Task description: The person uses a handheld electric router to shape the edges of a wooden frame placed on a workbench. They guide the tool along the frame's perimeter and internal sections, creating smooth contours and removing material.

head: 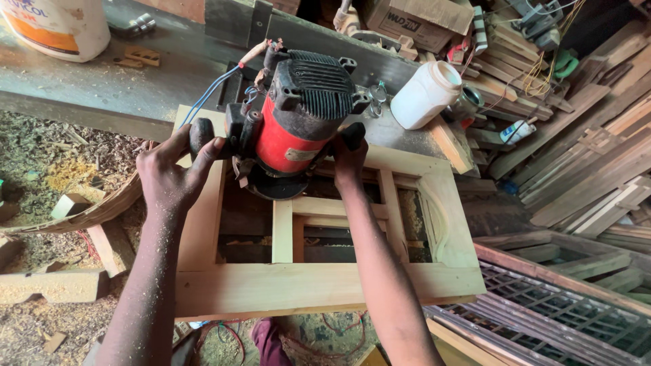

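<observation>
One red and black wood router (pixel 291 125) stands on one pale wooden frame (pixel 305 288), near the frame's far rail, its black ribbed motor cap tilted toward the camera. It has two black side knobs. Blue wires (pixel 211 93) run from its upper left side across the bench (pixel 102 91). The frame has four outer rails and thinner inner bars that form small openings; it lies flat, partly on the grey bench

The left hand (pixel 169 177) is curled closed around the left knob, fingers wrapped over it and thumb on top. The right hand (pixel 349 159) is closed over the right knob, which it mostly hides. Both forearms are dusted with sawdust

On the bench behind stand one white plastic bottle (pixel 426 93), lying tilted just beyond the frame's far right corner, and one large white tub (pixel 57 26) at the far left. One cardboard box (pixel 420 20) sits at the top. Stacked timber strips (pixel 597 163) fill the right side
</observation>
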